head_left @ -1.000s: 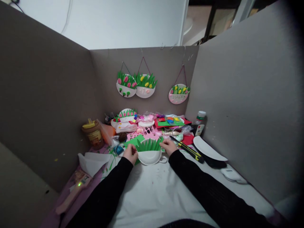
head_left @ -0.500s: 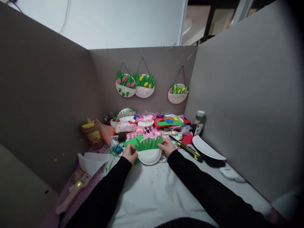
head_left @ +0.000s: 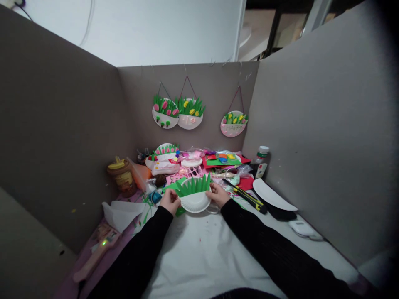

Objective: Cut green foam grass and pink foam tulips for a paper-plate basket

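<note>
A white paper half-plate [head_left: 195,202] with a strip of green paper grass [head_left: 192,185] standing along its top edge is held just above the white table cover [head_left: 202,253]. My left hand [head_left: 170,201] grips its left end and my right hand [head_left: 217,194] grips its right end. The plate tilts a little, right side higher. Both arms wear black sleeves.
Grey cardboard walls enclose the desk; three finished flower plates [head_left: 177,112] hang on the back wall. Craft clutter fills the back: pink foam sheet [head_left: 183,172], a brown jar [head_left: 121,176], a bottle [head_left: 261,162]. A yellow-black cutter [head_left: 249,198] and white plate [head_left: 272,195] lie right, a glue gun [head_left: 96,249] left.
Both hands have lifted the half-plate slightly and tipped it, so the grass strip now stands higher on the right side. Nothing else has moved.
</note>
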A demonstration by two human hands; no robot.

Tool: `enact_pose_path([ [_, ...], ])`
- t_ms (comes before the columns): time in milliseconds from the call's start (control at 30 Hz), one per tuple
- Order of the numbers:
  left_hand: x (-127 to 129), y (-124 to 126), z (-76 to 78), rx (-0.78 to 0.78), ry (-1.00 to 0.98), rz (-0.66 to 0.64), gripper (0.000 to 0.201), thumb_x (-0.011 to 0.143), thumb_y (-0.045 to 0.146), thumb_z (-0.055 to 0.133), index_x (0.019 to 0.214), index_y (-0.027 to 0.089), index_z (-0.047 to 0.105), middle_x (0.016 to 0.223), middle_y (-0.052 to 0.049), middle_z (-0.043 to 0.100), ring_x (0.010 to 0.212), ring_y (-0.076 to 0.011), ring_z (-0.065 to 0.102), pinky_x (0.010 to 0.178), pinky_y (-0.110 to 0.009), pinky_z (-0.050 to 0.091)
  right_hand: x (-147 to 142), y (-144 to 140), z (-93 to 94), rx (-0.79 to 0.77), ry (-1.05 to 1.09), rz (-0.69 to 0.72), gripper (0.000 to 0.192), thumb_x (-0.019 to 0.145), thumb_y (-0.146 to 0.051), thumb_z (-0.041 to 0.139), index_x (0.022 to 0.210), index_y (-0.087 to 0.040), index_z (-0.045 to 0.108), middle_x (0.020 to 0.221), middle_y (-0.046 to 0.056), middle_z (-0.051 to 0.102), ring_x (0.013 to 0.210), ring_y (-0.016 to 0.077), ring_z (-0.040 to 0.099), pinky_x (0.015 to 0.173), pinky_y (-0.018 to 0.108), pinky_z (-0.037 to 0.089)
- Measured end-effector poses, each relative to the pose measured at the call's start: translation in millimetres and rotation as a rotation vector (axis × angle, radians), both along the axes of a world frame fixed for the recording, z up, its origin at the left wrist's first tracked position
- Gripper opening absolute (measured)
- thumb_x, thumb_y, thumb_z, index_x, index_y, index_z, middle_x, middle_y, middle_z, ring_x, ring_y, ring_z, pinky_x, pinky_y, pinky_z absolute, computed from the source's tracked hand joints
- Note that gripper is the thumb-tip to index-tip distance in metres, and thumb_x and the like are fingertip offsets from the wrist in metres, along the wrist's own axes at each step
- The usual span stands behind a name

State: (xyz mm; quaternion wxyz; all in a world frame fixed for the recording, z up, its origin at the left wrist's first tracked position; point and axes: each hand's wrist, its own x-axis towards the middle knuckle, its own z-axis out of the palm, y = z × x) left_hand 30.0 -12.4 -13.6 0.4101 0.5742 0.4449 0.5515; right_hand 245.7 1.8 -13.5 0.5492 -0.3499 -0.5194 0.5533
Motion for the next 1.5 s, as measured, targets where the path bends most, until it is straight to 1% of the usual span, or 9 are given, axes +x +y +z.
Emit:
enact_pose_path([
  [133,0.6,0.5,0.6,0.003,-0.037,0.019,0.026,0.056,0.011,0.053,0.07,0.02,0.033,0.053,0.01,0.043,0.041,-0.006,0.044,0.042,-0.02,0.042,-1.8,-1.7,-2.2,-0.006,-0.051,-0.002,0.039,0.05,-0.027,0.07,0.079,-0.018,0.047,0.066,-0.002,0.06,0.06,0.0136,0.057,0.058,0.027,0.044],
  [367,3.9,-2.1,2.4,0.002,-0.063,0.025,0.025,0.056,0.013,0.052,0.071,0.02,0.033,0.054,0.01,0.043,0.041,-0.0051,0.043,0.043,-0.02,0.043,-0.4,-1.1,-1.1,0.032,-0.206,-0.196,0.042,0.053,-0.022,0.064,0.088,-0.021,0.04,0.048,-0.011,0.047,0.04,0.0083,0.046,0.041,0.019,0.037],
  [567,1.2,0.8,2.1,0.016,-0.068,0.065,0.027,0.055,0.014,0.055,0.071,0.02,0.034,0.054,0.01,0.042,0.041,-0.0051,0.042,0.042,-0.02,0.044,-8.3,-9.8,2.7,0.008,-0.147,-0.045,0.044,0.053,-0.023,0.062,0.088,-0.021,0.036,0.054,-0.008,0.055,0.045,0.0095,0.051,0.044,0.021,0.041],
  [700,2.2,1.6,0.8,-0.003,-0.098,0.059,0.027,0.056,0.015,0.055,0.071,0.02,0.034,0.055,0.01,0.042,0.042,-0.005,0.042,0.043,-0.021,0.045,-10.2,-10.3,2.3,0.052,-0.192,-0.095,0.041,0.054,-0.022,0.06,0.087,-0.021,0.036,0.045,-0.012,0.046,0.039,0.0072,0.045,0.042,0.019,0.037],
  [800,1.2,3.2,-0.8,-0.002,-0.084,0.059,0.027,0.057,0.015,0.054,0.072,0.02,0.033,0.056,0.009,0.042,0.042,-0.0054,0.043,0.043,-0.021,0.045,-8.9,-9.5,0.7,0.068,-0.205,-0.096,0.043,0.057,-0.027,0.059,0.092,-0.021,0.034,0.058,-0.007,0.053,0.047,0.0094,0.05,0.045,0.02,0.039],
  [900,-3.1,4.7,-0.6,0.034,0.021,0.086,0.024,0.058,0.013,0.051,0.072,0.021,0.032,0.057,0.009,0.041,0.044,-0.0066,0.044,0.044,-0.021,0.043,-5.2,-13.3,2.5,0.198,-0.347,-0.323,0.041,0.061,-0.029,0.058,0.095,-0.02,0.037,0.076,0.0,0.054,0.059,0.0115,0.052,0.05,0.023,0.041],
  [1000,-7.5,2.9,3.9,0.108,0.231,0.161,0.023,0.059,0.01,0.049,0.072,0.021,0.033,0.059,0.007,0.042,0.048,-0.0084,0.046,0.048,-0.021,0.042,-1.7,-21.5,7.0,0.42,-0.639,-0.493,0.027,0.068,-0.025,0.053,0.093,-0.019,0.048,0.064,-0.003,0.048,0.056,0.0107,0.046,0.054,0.023,0.038],
  [1233,-6.9,-9.9,18.4,0.304,0.625,0.237,0.017,0.066,0.009,0.043,0.076,0.02,0.035,0.067,0.002,0.046,0.062,-0.0135,0.049,0.06,-0.026,0.041,-6.9,-29.2,8.0,0.406,-1.034,-0.281,0.035,0.072,-0.02,0.048,0.107,-0.02,0.05,0.046,-0.008,0.038,0.046,0.0102,0.041,0.048,0.021,0.026],
  [1500,-3.5,-16.0,24.8,0.353,0.672,0.19,0.013,0.066,0.009,0.04,0.074,0.02,0.039,0.068,0.0,0.046,0.064,-0.0147,0.047,0.061,-0.026,0.038,-9.9,-28.4,7.2,0.334,-1.162,-0.21,0.025,0.069,-0.023,0.052,0.093,-0.018,0.056,0.048,-0.005,0.045,0.049,0.0112,0.044,0.049,0.02,0.025],
])
